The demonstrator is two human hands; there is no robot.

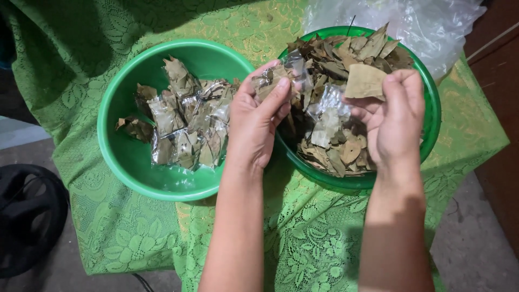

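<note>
Left hand (pixel 254 121) pinches leaf packet (pixel 277 75), long axis level | right hand (pixel 393 116) grips flat leaf (pixel 365 82)

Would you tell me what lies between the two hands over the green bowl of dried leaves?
In the head view, loose dried leaves and an empty clear plastic packet lie between them.

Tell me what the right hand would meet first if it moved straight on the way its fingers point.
The right hand holds a dry leaf, fingers pointing up-left. It would probably first meet the loose leaves in the right green bowl; depth is unclear.
</note>
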